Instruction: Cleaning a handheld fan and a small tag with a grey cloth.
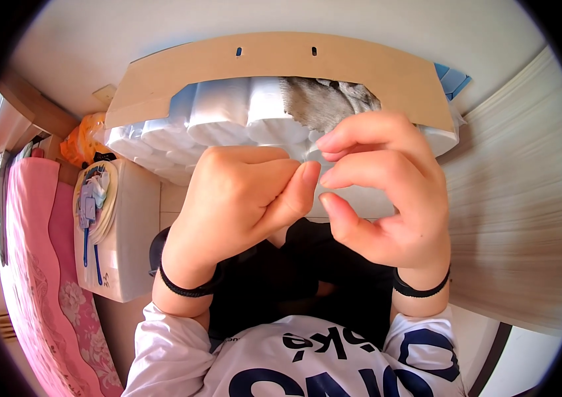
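My left hand [248, 192] is closed in front of my chest, its thumb pressed against the curled index finger. Whatever it pinches, if anything, is too small or hidden to make out. Close beside it, my right hand [393, 192] is open, the fingers curved and the thumb apart from them, with nothing visible between. Its fingertips come near the left thumb. Each wrist has a black band. Beyond the hands lie several white rolls in clear plastic wrap [218, 119], under a brown cardboard panel [274, 59]. A grey fluffy cloth [320, 106] rests on the rolls.
At the left stands a white box [125, 245] with a coiled cable and small blue items on top. An orange plastic bag [84, 139] lies behind it. A pink floral cover [33, 218] drapes along the far left. A pale wood-grain panel [512, 192] rises at the right.
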`<state>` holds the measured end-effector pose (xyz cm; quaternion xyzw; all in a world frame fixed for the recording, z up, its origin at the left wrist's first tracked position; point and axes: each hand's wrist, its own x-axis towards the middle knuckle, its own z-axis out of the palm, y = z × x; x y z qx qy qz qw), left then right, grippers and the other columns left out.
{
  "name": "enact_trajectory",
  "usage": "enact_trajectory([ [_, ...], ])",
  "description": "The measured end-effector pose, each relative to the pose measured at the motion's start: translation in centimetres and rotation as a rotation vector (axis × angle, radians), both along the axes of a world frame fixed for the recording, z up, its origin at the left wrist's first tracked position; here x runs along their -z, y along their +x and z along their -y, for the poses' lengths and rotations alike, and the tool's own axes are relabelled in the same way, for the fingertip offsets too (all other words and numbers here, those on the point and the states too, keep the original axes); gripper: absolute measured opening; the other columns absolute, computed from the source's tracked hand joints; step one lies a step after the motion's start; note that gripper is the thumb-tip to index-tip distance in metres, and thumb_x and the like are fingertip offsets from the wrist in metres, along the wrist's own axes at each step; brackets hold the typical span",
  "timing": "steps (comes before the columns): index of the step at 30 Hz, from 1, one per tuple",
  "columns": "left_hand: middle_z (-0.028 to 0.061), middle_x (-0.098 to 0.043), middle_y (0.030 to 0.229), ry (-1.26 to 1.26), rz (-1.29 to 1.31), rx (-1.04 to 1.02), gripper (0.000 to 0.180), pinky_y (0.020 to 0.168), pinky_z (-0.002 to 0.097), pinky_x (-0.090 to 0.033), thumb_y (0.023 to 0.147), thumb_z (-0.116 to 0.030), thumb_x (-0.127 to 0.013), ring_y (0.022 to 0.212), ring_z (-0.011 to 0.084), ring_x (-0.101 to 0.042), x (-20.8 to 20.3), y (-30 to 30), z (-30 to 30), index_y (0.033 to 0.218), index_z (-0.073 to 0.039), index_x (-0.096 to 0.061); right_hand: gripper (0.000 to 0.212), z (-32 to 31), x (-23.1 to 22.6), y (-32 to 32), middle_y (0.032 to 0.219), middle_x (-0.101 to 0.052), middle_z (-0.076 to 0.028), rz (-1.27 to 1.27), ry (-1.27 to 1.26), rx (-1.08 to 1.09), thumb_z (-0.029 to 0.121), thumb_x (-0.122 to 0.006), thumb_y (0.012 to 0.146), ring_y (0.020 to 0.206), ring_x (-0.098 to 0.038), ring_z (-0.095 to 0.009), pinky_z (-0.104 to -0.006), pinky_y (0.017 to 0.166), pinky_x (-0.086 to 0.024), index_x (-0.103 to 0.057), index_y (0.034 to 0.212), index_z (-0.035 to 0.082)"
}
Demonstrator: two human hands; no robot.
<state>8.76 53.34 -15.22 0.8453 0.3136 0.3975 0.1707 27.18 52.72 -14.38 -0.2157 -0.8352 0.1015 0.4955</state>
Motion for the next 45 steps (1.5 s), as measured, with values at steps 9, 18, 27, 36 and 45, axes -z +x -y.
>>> enact_trajectory([
  [9, 0.0011, -0.049, 0.047, 0.062, 0.093, -0.039, 0.026, 0.037, 0.0294, -0.036, 0.086, -0.014, -0.059, 0.038, 0.0177, -0.047, 0.3, 0.3, 0.1, 0.062, -0.007, -0.058, 0.023, 0.2, 0.3, -0.6, 0.098, -0.054, -0.015, -0.059, -0.064, -0.056, -0.005, -0.065, 0.064, 0.081, -0.058, -0.023, -0.0291, 0.068, -0.052, -0.059, 0.086, 0.001],
  [18, 0.0016, -0.049, 0.047, 0.107, 0.081, -0.060, 0.026, 0.037, 0.0300, -0.036, 0.085, -0.014, -0.061, 0.039, 0.0179, -0.047, 0.1, 0.3, 0.1, 0.060, -0.007, -0.057, 0.021, 0.2, 0.5, -0.6, 0.100, -0.054, -0.015, -0.073, -0.093, -0.078, -0.007, -0.064, 0.063, 0.081, -0.058, -0.022, -0.0277, 0.064, -0.051, -0.059, 0.081, 0.003],
  [27, 0.0018, -0.044, 0.045, 0.207, 0.017, -0.132, 0.029, 0.036, 0.0299, -0.032, 0.078, -0.010, -0.066, 0.037, 0.0178, -0.042, -0.1, 0.2, 0.1, 0.054, -0.008, -0.050, 0.023, 0.8, 0.3, -0.8, 0.076, -0.061, -0.010, -0.052, -0.137, 0.079, -0.012, -0.065, 0.061, 0.068, -0.059, -0.019, -0.0260, 0.062, -0.048, -0.058, 0.079, 0.001],
  [36, 0.0004, -0.040, 0.045, 0.263, -0.046, -0.189, 0.034, 0.035, 0.0286, -0.031, 0.076, -0.009, -0.067, 0.036, 0.0167, -0.042, -0.1, 0.2, 0.3, 0.052, -0.009, -0.043, 0.026, 1.1, 0.7, -1.4, 0.075, -0.062, -0.011, -0.011, 0.009, 0.186, -0.014, -0.066, 0.059, 0.065, -0.060, -0.022, -0.0265, 0.061, -0.049, -0.058, 0.080, 0.000],
  [45, 0.0008, -0.038, 0.045, 0.300, -0.082, -0.227, 0.035, 0.036, 0.0300, -0.032, 0.076, -0.010, -0.067, 0.037, 0.0183, -0.043, -0.1, 0.4, 0.4, 0.052, -0.009, -0.041, 0.029, 0.9, 1.5, -1.3, 0.078, -0.056, -0.009, 0.045, 0.173, 0.232, -0.009, -0.068, 0.059, 0.062, -0.055, -0.024, -0.0302, 0.051, -0.045, -0.053, 0.081, 0.001],
])
